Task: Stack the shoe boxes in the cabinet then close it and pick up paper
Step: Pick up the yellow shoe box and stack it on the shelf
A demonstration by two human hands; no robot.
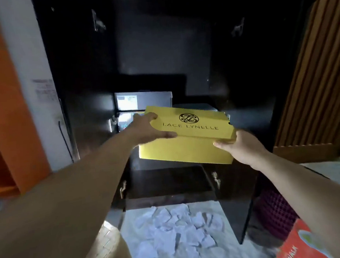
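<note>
Now both hands [145, 128] [240, 146] grip the yellow shoe box [188, 143] ends, seemingly level.

Two bare forearms reach in from the bottom corners, with no sleeves, watch, rings or bracelets showing. The left hand [145, 128] and right hand [240, 146] are bare too, without gloves. Nothing of the person's clothing shows in the head view.
</note>
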